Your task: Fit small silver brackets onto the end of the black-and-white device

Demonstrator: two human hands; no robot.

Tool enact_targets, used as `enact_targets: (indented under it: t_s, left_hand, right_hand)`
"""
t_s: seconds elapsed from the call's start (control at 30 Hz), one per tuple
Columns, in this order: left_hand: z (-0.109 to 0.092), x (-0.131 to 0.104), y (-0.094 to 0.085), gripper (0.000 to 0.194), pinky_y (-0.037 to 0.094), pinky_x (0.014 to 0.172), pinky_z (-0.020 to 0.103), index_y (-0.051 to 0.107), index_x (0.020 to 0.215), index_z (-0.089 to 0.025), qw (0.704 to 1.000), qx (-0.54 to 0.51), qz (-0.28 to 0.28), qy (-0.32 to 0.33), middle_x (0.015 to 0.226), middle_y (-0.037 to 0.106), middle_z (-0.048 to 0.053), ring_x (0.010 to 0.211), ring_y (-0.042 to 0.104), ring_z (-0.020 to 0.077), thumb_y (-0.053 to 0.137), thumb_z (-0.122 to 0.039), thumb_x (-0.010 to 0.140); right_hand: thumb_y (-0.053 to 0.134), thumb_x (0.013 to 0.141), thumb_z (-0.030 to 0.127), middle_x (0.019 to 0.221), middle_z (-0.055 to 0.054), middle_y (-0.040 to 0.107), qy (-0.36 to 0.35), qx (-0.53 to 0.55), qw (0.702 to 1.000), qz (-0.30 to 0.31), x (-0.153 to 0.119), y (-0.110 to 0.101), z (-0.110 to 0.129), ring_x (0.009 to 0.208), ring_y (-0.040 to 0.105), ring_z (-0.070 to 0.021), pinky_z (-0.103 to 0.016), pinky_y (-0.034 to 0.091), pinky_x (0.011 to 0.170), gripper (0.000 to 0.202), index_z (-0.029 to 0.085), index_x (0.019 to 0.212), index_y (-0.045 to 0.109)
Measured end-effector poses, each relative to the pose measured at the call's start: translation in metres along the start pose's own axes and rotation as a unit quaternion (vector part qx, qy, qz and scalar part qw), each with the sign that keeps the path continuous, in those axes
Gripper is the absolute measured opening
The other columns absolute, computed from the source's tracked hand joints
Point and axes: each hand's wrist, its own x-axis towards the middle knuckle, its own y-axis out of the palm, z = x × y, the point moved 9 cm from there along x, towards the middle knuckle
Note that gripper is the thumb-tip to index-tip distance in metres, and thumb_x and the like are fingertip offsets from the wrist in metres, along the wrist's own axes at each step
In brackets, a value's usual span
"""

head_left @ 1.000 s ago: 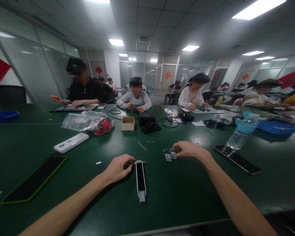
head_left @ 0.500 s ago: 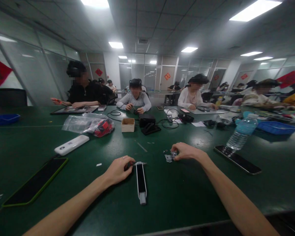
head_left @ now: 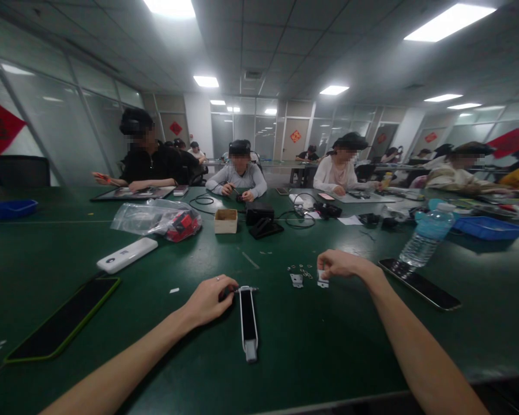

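Note:
My left hand (head_left: 214, 297) rests on the green table (head_left: 177, 369), its fingers curled round the dark end of a thin tool that reaches past the top of a white-framed device (head_left: 248, 317). That device lies lengthwise with a black face and a grey lower end. My right hand (head_left: 337, 264) pinches a small metal bracket (head_left: 323, 280) between thumb and fingers. To its left lies a second metal bracket (head_left: 296, 280), with several small rings (head_left: 306, 273) close behind it.
A phone (head_left: 419, 283) and a water bottle (head_left: 428, 233) stand to the right. A green-edged tablet (head_left: 64, 320), white device (head_left: 127, 255) and plastic bag (head_left: 158, 219) lie left. Ahead are a small box (head_left: 225, 221) and seated people across the table.
My right hand has moved a little to the right with the bracket, away from the other bracket, and the small rings now show. My left hand has stayed in place.

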Motion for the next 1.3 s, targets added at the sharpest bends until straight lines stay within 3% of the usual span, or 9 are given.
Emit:
enact_targets:
  t_s: [0.23,0.5,0.6,0.7,0.87,1.03,1.13,1.3]
  left_hand:
    - [-0.002,0.001,-0.001,0.024,0.044,0.066,0.025,0.061,0.098,-0.017,1.000,0.007,-0.002,0.000,0.086,0.064,0.003,0.070,0.057,0.0140,0.047,-0.016,0.079]
    - [0.000,0.000,0.000,0.023,0.044,0.066,0.024,0.061,0.098,-0.018,1.000,0.005,-0.007,0.004,0.086,0.063,0.003,0.070,0.056,0.0138,0.048,-0.016,0.078]
    - [0.000,-0.001,0.000,0.023,0.044,0.066,0.024,0.061,0.099,-0.018,1.000,0.006,-0.006,0.007,0.085,0.062,0.002,0.070,0.056,0.0140,0.049,-0.016,0.079]
    - [0.000,-0.001,-0.001,0.024,0.044,0.066,0.024,0.061,0.099,-0.018,1.000,0.007,-0.005,0.004,0.085,0.062,0.002,0.070,0.056,0.0140,0.049,-0.017,0.079]
    - [-0.002,0.000,-0.001,0.025,0.044,0.066,0.024,0.061,0.099,-0.017,1.000,0.011,-0.001,-0.003,0.086,0.062,0.003,0.070,0.056,0.0143,0.048,-0.015,0.077]
    - [-0.005,-0.001,-0.002,0.025,0.044,0.066,0.024,0.061,0.098,-0.017,1.000,0.013,-0.001,-0.007,0.085,0.062,0.003,0.069,0.055,0.0142,0.048,-0.015,0.077]
    - [-0.007,-0.002,-0.004,0.025,0.044,0.065,0.024,0.061,0.098,-0.016,1.000,0.012,-0.002,-0.005,0.087,0.062,0.004,0.069,0.056,0.0145,0.048,-0.016,0.077]
    - [-0.008,-0.003,-0.008,0.026,0.045,0.068,0.026,0.060,0.100,-0.016,1.000,0.006,-0.006,-0.010,0.092,0.062,0.004,0.071,0.056,0.0150,0.049,-0.018,0.077]
  right_hand:
    - [0.063,0.067,0.017,0.089,-0.004,0.068,0.035,-0.007,0.999,-0.002,0.007,0.008,-0.002,0.080,0.062,-0.0168,-0.022,0.041,0.061,0.020,0.017,0.087,0.066]
    - [0.059,0.074,0.018,0.090,-0.006,0.068,-0.014,-0.024,0.998,-0.055,0.011,0.001,0.015,0.080,0.061,-0.0163,-0.022,0.042,0.064,0.016,0.017,0.088,0.067]
    - [0.059,0.076,0.023,0.086,-0.006,0.069,-0.018,-0.030,0.998,-0.043,0.011,0.007,0.026,0.077,0.062,-0.0162,-0.022,0.041,0.061,0.014,0.017,0.084,0.068]
    - [0.059,0.074,0.018,0.085,-0.007,0.069,-0.005,-0.040,0.999,-0.033,0.013,0.014,0.032,0.076,0.062,-0.0166,-0.022,0.041,0.060,0.010,0.015,0.079,0.068]
    - [0.056,0.072,0.011,0.081,-0.007,0.068,0.005,-0.047,0.999,-0.027,0.014,0.019,0.032,0.075,0.062,-0.0166,-0.021,0.040,0.058,0.012,0.015,0.075,0.067]
    - [0.053,0.078,0.016,0.081,-0.009,0.068,-0.011,-0.046,0.998,-0.031,0.011,0.017,0.036,0.072,0.062,-0.0172,-0.022,0.038,0.055,0.013,0.013,0.075,0.065]
    - [0.047,0.084,0.020,0.087,-0.010,0.066,-0.030,-0.045,0.996,-0.064,0.010,0.011,0.042,0.077,0.061,-0.0178,-0.023,0.038,0.060,0.017,0.014,0.082,0.063]
    - [0.044,0.088,0.021,0.089,-0.009,0.063,-0.125,-0.011,0.976,-0.181,0.007,-0.002,0.073,0.081,0.057,-0.0179,-0.026,0.040,0.070,0.016,0.014,0.091,0.058]
